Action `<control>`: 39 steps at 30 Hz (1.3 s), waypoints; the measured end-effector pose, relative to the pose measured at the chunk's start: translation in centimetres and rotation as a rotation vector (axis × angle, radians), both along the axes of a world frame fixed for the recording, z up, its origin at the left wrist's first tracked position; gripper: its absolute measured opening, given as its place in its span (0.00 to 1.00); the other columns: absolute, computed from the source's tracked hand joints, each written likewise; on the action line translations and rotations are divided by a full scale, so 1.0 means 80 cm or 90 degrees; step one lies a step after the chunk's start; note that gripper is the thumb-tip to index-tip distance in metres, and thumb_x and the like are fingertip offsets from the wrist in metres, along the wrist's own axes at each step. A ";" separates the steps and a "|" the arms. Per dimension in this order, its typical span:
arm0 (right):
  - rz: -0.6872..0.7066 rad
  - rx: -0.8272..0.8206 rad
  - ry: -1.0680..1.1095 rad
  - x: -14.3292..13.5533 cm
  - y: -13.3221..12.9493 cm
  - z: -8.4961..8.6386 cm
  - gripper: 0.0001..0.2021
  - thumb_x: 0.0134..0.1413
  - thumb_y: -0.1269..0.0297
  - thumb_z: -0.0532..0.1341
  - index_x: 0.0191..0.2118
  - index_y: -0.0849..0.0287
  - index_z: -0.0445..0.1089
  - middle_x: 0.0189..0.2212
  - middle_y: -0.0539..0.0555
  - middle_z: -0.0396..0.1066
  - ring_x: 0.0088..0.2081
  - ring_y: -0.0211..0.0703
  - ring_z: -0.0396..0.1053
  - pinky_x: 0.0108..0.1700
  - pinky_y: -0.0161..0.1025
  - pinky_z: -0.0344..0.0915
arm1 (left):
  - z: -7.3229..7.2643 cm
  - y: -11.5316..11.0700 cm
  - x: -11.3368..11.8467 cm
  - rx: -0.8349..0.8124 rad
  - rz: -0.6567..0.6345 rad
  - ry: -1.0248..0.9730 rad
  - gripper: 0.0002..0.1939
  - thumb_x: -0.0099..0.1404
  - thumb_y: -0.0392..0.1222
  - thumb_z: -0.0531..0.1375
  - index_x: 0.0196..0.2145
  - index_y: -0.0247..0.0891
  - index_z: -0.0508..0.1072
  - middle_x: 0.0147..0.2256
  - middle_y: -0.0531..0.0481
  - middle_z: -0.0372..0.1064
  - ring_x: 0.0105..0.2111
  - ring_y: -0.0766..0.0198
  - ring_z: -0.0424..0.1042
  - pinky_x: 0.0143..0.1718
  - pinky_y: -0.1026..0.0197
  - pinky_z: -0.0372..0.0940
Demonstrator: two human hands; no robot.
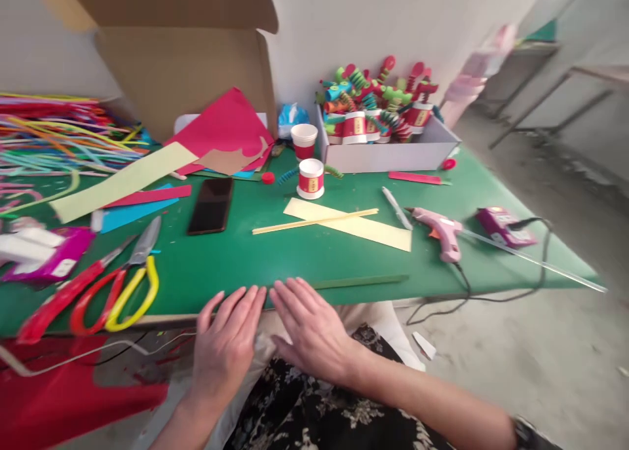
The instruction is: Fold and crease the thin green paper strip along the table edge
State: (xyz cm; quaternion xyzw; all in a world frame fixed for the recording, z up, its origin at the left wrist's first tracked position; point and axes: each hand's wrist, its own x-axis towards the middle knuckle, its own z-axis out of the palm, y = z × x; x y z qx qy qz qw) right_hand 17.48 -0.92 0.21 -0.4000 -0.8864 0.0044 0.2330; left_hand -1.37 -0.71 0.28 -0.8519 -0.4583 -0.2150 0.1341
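Note:
Flat at the table's front edge, my left hand [227, 338] has its fingers stretched out. Beside it my right hand [310, 332] presses down with its fingers together and extended. A narrow green paper strip [361, 281] runs out to the right from under the right fingers; its left end is hidden by my hands. Farther back, a yellow folded strip [275, 227] crosses a wider cream paper strip [376, 234]. Behind them stands a small white cup [311, 168] with a red band and coiled pipe-cleaner arms, in front of a plain red-and-white cup [304, 137].
Scissors [142, 253], a red-handled cutter [63, 299] and a phone [211, 206] lie left. A pink glue gun [439, 227] with a trailing cord, a pen [397, 207] and a purple box [505, 226] lie right. A white box [388, 158] holds finished figures.

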 end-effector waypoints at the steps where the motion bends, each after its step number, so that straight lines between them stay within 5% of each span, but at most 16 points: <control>1: 0.009 -0.003 -0.012 0.000 -0.001 -0.003 0.30 0.63 0.54 0.54 0.61 0.75 0.61 0.61 0.66 0.63 0.63 0.57 0.56 0.65 0.51 0.56 | -0.002 0.000 -0.002 -0.004 -0.003 0.000 0.23 0.67 0.27 0.48 0.57 0.36 0.69 0.48 0.45 0.76 0.48 0.54 0.72 0.59 0.47 0.54; 12: 0.006 -0.016 -0.053 0.018 -0.001 -0.012 0.31 0.65 0.53 0.53 0.64 0.73 0.57 0.65 0.65 0.56 0.67 0.54 0.52 0.69 0.49 0.49 | -0.012 -0.004 -0.006 -0.010 -0.001 -0.013 0.36 0.65 0.26 0.51 0.68 0.45 0.51 0.50 0.47 0.75 0.49 0.54 0.72 0.59 0.47 0.54; 23: -0.064 -0.010 -0.122 0.105 -0.008 -0.004 0.25 0.64 0.66 0.54 0.64 0.68 0.58 0.64 0.60 0.59 0.66 0.51 0.54 0.68 0.52 0.51 | 0.001 -0.003 0.007 -0.006 0.019 -0.026 0.29 0.64 0.22 0.49 0.60 0.38 0.65 0.47 0.46 0.76 0.48 0.53 0.72 0.56 0.46 0.57; 35: -0.176 0.062 -0.162 0.204 -0.025 -0.009 0.32 0.66 0.66 0.52 0.71 0.65 0.41 0.64 0.60 0.60 0.65 0.52 0.56 0.67 0.53 0.51 | 0.009 0.002 -0.006 -0.003 0.018 0.016 0.26 0.64 0.26 0.50 0.58 0.41 0.68 0.45 0.47 0.77 0.47 0.54 0.72 0.58 0.46 0.54; 39: -0.189 0.047 -0.162 0.202 -0.026 -0.009 0.32 0.66 0.64 0.51 0.71 0.62 0.40 0.64 0.59 0.60 0.65 0.51 0.56 0.68 0.53 0.50 | 0.029 0.004 0.044 0.037 -0.009 -0.007 0.27 0.66 0.31 0.52 0.62 0.37 0.64 0.51 0.43 0.73 0.54 0.53 0.68 0.62 0.46 0.52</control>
